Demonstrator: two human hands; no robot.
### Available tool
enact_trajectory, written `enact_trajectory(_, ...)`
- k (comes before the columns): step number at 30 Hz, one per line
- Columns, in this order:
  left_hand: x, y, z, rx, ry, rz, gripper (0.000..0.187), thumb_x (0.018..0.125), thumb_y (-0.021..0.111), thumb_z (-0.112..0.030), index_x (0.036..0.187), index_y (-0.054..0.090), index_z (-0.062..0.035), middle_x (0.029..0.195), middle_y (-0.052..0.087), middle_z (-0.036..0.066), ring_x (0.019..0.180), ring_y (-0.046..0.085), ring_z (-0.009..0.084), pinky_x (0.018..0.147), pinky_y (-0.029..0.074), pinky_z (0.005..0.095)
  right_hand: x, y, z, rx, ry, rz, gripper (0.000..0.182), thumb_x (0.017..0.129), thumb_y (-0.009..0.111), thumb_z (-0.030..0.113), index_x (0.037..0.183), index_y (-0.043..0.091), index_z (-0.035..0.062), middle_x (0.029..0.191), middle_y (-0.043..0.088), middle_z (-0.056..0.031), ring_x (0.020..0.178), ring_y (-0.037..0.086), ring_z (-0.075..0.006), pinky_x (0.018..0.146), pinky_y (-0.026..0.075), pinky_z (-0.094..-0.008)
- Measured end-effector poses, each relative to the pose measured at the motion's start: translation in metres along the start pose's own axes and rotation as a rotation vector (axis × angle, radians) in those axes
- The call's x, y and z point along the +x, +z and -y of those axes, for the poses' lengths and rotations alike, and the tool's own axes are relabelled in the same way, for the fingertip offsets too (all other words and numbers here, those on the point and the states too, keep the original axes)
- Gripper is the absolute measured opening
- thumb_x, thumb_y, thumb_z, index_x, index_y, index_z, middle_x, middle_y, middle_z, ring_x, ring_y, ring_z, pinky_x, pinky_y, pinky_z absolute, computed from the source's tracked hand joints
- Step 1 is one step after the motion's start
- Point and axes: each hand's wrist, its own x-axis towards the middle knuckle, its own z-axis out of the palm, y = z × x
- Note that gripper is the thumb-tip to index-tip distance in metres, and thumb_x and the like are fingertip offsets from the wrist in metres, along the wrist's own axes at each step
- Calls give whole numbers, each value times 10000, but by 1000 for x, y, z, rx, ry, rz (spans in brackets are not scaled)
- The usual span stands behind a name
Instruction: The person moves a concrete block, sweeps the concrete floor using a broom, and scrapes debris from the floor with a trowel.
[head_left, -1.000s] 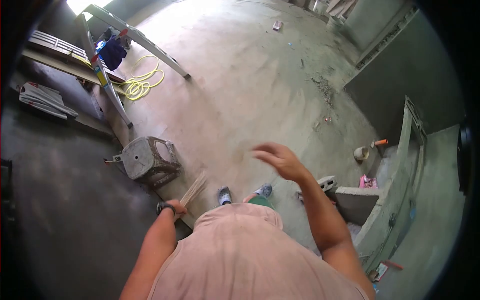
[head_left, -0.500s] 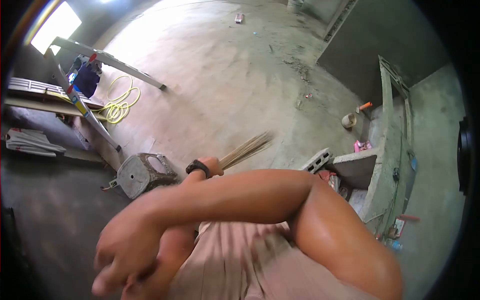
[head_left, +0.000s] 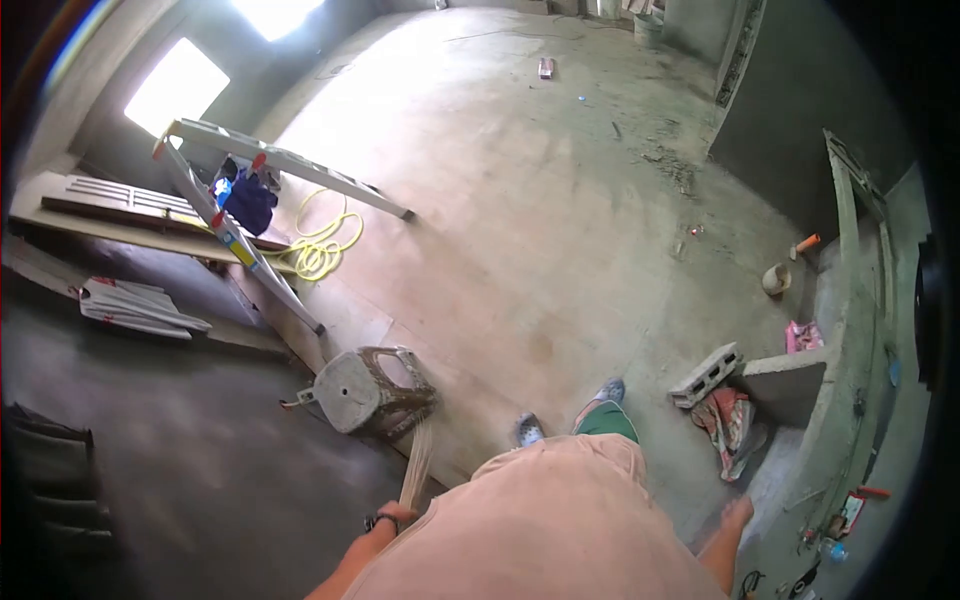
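My left hand, with a dark watch at the wrist, is closed around the handle end of a stick broom. The bundle of thin tan sticks points up toward a worn grey stool, its far end close to the stool's legs. Low on the right, my right hand hangs beside my body. Its fingers look curled, and nothing shows in them.
An aluminium ladder stands at left near a coiled yellow hose. At right, a hollow concrete block and a crumpled sack lie by a low concrete partition. Dirt and debris lie farther off.
My right arm, which crossed in front of my body, has swung down to my right side. My left hand and the broom have come back toward me, the broom now beside the stool.
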Motion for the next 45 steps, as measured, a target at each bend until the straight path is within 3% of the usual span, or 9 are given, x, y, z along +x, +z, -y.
enact_trajectory(11, -50, -160, -310, 177, 417, -131, 530, 698, 750, -546, 820, 789, -31, 810, 755, 169, 822, 748, 308, 790, 575, 422, -30, 257, -22, -740, 69, 790, 276, 967, 626, 276, 1062, 696, 26, 949, 719, -147, 689, 669, -269, 603, 547, -420)
enact_trajectory(13, -85, -206, -409, 81, 519, -226, 540, 732, 742, -528, 873, 778, -8, 778, 748, 170, 773, 746, 310, 785, 577, 416, -20, 340, 33, -729, -122, 873, 231, 965, 626, 271, 966, 711, 56, 820, 686, -108, 661, 662, -261, 572, 532, -423)
enact_trajectory(15, -149, -245, -505, -106, 531, -279, 580, 745, 761, -515, 1023, 725, -7, 783, 748, 144, 714, 733, 271, 715, 572, 406, 52, 437, 40, -888, -1352, 685, 294, 923, 654, 304, 972, 718, 22, 813, 705, -141, 715, 685, -257, 667, 528, -416)
enact_trajectory(17, -137, -266, -585, -384, 812, -262, 494, 773, 787, -429, 987, 680, 4, 708, 699, 94, 642, 685, 206, 608, 546, 373, -48, 475, 193, -740, -668, 753, 410, 896, 686, 359, 1074, 714, -10, 952, 725, -188, 846, 701, -239, 741, 549, -407)
enact_trajectory(18, -193, -278, -626, -540, 939, -254, 362, 820, 789, -324, 967, 656, -21, 663, 639, 46, 576, 624, 167, 542, 504, 339, -81, 490, 246, -659, -663, 862, 458, 883, 677, 415, 1132, 707, 31, 1143, 711, -225, 1098, 655, -416, 929, 520, -459)
enact_trajectory(26, -388, -291, -844, -1121, 1570, 33, 249, 991, 696, -271, 983, 581, -50, 750, 630, 24, 643, 614, 111, 568, 489, 255, -272, 516, 450, -528, -966, 1606, 777, 880, 702, 616, 1330, 591, -8, 1144, 712, -252, 1091, 678, -367, 953, 512, -421)
enact_trajectory(38, 37, -352, -843, 1120, 1281, -216, 625, 1020, 457, -574, 1364, 604, -73, 1417, 605, 154, 1318, 559, 331, 1063, 483, 458, -73, 469, 331, -1022, -571, 608, 338, 719, 781, 336, 687, 691, 13, 624, 679, -124, 544, 652, -234, 575, 526, -398)
enact_trajectory(40, 42, -383, -799, 522, 422, 18, 528, 909, 657, -547, 1053, 770, -51, 1012, 764, 136, 915, 721, 304, 846, 571, 435, -63, 421, 305, -939, -271, 524, 254, 731, 822, 224, 728, 718, -8, 607, 661, -105, 509, 632, -216, 508, 496, -406)
enact_trajectory(45, 32, -478, -795, 371, 818, -19, 476, 855, 728, -516, 923, 784, -49, 827, 759, 89, 663, 701, 209, 695, 583, 375, -52, 364, 231, -829, 29, 344, 265, 796, 810, 211, 763, 717, -35, 649, 665, -144, 513, 626, -246, 510, 492, -443)
